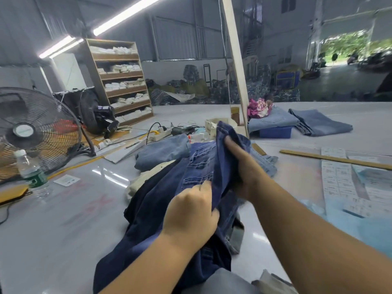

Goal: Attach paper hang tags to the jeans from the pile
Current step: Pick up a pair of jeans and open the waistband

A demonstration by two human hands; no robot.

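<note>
Glossy pale grey table (63,240) fills the foreground, smooth enough to mirror the ceiling lights. On it, close to the camera, lies a rumpled pair of dark indigo denim jeans (161,211), heavy cloth with raised rows of lighter stitching; its lower end runs out of view at the bottom edge. The left hand (191,215) grips a fold of the denim, fingers curled tight into the cloth. The right hand (244,166) holds the upper edge lifted, thumb on the outside and the remaining fingers hidden inside the fabric. Just behind lie folded pale blue jeans (163,151) and a cream garment (144,179), partly covered. To the right, printed paper sheets (339,183) are too blurred to read. Left stands a clear plastic water bottle (31,172) before a round black wire fan (36,132). Farther back, a wooden shelf unit (121,81) carries white stacks.
</note>
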